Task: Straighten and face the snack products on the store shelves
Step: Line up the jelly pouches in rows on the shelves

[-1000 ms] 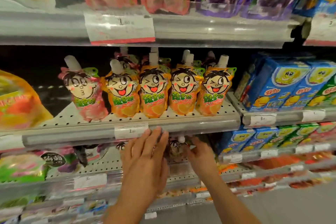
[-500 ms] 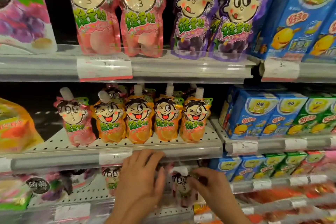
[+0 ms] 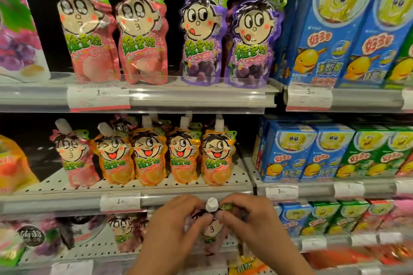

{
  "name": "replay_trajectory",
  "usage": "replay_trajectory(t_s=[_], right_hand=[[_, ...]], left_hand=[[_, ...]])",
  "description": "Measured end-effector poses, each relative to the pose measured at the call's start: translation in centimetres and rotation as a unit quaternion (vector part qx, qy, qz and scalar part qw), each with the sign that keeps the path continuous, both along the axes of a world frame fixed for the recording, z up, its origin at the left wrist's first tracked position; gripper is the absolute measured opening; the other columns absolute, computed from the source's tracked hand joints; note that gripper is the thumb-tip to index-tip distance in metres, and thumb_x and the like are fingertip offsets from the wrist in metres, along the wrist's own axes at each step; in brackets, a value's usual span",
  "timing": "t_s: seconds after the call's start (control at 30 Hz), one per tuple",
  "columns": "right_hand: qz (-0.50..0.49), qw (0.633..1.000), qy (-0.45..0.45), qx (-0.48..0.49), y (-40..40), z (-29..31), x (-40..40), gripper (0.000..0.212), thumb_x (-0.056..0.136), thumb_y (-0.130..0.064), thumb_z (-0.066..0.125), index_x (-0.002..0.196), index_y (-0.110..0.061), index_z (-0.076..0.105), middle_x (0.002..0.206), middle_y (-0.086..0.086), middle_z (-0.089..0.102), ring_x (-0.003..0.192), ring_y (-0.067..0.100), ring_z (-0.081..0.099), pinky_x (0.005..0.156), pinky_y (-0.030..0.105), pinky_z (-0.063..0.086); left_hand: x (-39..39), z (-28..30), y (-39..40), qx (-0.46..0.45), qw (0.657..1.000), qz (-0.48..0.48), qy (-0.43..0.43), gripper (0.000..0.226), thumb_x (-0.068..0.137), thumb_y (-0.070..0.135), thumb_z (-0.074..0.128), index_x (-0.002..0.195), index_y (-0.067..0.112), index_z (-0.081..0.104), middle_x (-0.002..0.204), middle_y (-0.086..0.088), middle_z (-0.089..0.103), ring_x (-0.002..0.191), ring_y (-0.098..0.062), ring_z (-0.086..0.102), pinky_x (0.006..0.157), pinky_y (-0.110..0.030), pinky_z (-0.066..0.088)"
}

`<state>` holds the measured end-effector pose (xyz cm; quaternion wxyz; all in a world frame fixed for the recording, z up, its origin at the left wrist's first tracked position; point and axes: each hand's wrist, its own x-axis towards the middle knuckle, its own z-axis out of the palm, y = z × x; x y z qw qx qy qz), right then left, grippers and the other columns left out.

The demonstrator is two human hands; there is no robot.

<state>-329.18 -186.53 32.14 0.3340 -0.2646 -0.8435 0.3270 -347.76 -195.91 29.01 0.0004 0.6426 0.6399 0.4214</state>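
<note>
A pink spouted jelly pouch [image 3: 211, 227] is held upright just below the middle shelf's price rail [image 3: 67, 204], pinched near its white cap [image 3: 211, 204] by curled fingers of the left hand [image 3: 176, 227] and the right hand [image 3: 250, 221]. Above that rail, one pink pouch [image 3: 74, 158] and four orange pouches [image 3: 164, 156] are stood facing forward. Farther above the rail, two tall pink pouches [image 3: 116, 35] and two purple pouches [image 3: 228, 38] are lined up, with blue cartons [image 3: 335, 35] to their right.
</note>
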Motion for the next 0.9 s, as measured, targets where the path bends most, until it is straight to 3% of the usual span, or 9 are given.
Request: replay_trajectory(t_s=[0.1, 0.2, 0.27, 0.33, 0.43, 0.57, 0.73, 0.8, 0.9], right_hand=[[0.003, 1.000, -0.002, -0.006, 0.4, 0.4, 0.3, 0.001, 0.085, -0.029, 0.075, 0.086, -0.028, 0.075, 0.073, -0.007, 0.072, 0.064, 0.010, 0.065, 0.060, 0.029, 0.050], [0.002, 1.000, 0.007, -0.014, 0.3, 1.3, 0.6, 0.011, 0.085, -0.021, 0.078, 0.085, -0.032, 0.076, 0.072, -0.007, 0.072, 0.063, 0.009, 0.065, 0.058, 0.024, 0.049], [0.000, 0.999, 0.032, -0.016, 0.4, 2.5, 0.8, 0.017, 0.086, -0.023, 0.079, 0.084, -0.040, 0.076, 0.071, -0.007, 0.071, 0.063, 0.014, 0.064, 0.058, 0.030, 0.050], [-0.020, 0.997, 0.070, -0.014, 0.6, 4.0, 1.1, 0.017, 0.087, -0.028, 0.079, 0.083, -0.044, 0.074, 0.069, -0.005, 0.069, 0.064, 0.019, 0.063, 0.060, 0.037, 0.052], [-0.037, 0.986, 0.157, -0.049, 1.0, 7.2, 1.7, 0.006, 0.086, -0.025, 0.078, 0.081, -0.027, 0.076, 0.071, 0.005, 0.070, 0.065, 0.026, 0.064, 0.061, 0.044, 0.055], [-0.072, 0.960, 0.260, -0.072, 1.8, 12.0, 2.6, 0.012, 0.089, -0.012, 0.073, 0.077, -0.012, 0.075, 0.065, 0.005, 0.068, 0.057, 0.012, 0.058, 0.055, 0.027, 0.049], [-0.116, 0.940, 0.318, -0.047, 2.0, 16.2, 4.0, 0.019, 0.091, -0.009, 0.071, 0.072, -0.007, 0.070, 0.054, -0.003, 0.058, 0.051, 0.011, 0.047, 0.051, 0.021, 0.041], [-0.116, 0.936, 0.331, -0.040, 1.7, 17.1, 4.5, 0.019, 0.092, -0.007, 0.069, 0.073, -0.005, 0.069, 0.052, -0.006, 0.058, 0.050, 0.007, 0.049, 0.050, 0.019, 0.042], [-0.122, 0.934, 0.335, -0.032, 1.5, 17.6, 5.2, 0.018, 0.092, -0.007, 0.069, 0.074, -0.008, 0.071, 0.054, -0.007, 0.060, 0.049, 0.006, 0.049, 0.050, 0.017, 0.042]], left_hand=[[0.5, 0.5, 0.0, 0.018, 1.000, -0.005, -0.018, 0.021, 0.087, 0.059, 0.058, 0.095, 0.041, 0.063, 0.085, 0.025, 0.062, 0.076, 0.006, 0.056, 0.063, -0.012, 0.038], [0.8, 1.9, 0.1, 0.034, 0.999, -0.010, -0.037, 0.022, 0.084, 0.060, 0.059, 0.094, 0.042, 0.065, 0.082, 0.024, 0.064, 0.073, 0.002, 0.058, 0.063, -0.013, 0.041], [0.9, 3.6, 0.2, 0.037, 0.998, -0.030, -0.047, 0.027, 0.086, 0.062, 0.058, 0.093, 0.037, 0.068, 0.084, 0.022, 0.066, 0.078, -0.002, 0.062, 0.065, -0.021, 0.049], [0.9, 6.3, 0.3, 0.045, 0.996, -0.056, -0.055, 0.027, 0.092, 0.057, 0.057, 0.090, 0.034, 0.070, 0.082, 0.019, 0.068, 0.079, -0.004, 0.066, 0.064, -0.017, 0.049], [0.7, 11.4, 0.6, 0.095, 0.994, -0.049, -0.028, 0.019, 0.094, 0.047, 0.056, 0.095, 0.033, 0.070, 0.086, 0.022, 0.070, 0.084, -0.001, 0.068, 0.070, -0.011, 0.049], [1.1, 18.5, 1.9, 0.186, 0.982, -0.036, -0.005, 0.013, 0.095, 0.033, 0.062, 0.103, 0.027, 0.069, 0.091, 0.019, 0.069, 0.089, -0.002, 0.067, 0.075, -0.013, 0.049], [2.8, 26.4, 5.5, 0.265, 0.961, 0.008, 0.081, 0.035, 0.096, 0.028, 0.064, 0.130, 0.026, 0.061, 0.108, 0.018, 0.062, 0.081, -0.002, 0.062, 0.072, -0.022, 0.048], [3.1, 28.5, 7.0, 0.257, 0.957, 0.042, 0.125, 0.049, 0.096, 0.032, 0.062, 0.143, 0.027, 0.051, 0.119, 0.017, 0.059, 0.084, -0.001, 0.063, 0.079, -0.026, 0.046], [3.3, 30.3, 8.9, 0.218, 0.961, 0.060, 0.157, 0.062, 0.096, 0.034, 0.059, 0.154, 0.026, 0.038, 0.142, 0.004, 0.056, 0.101, -0.020, 0.066, 0.090, -0.039, 0.052]])
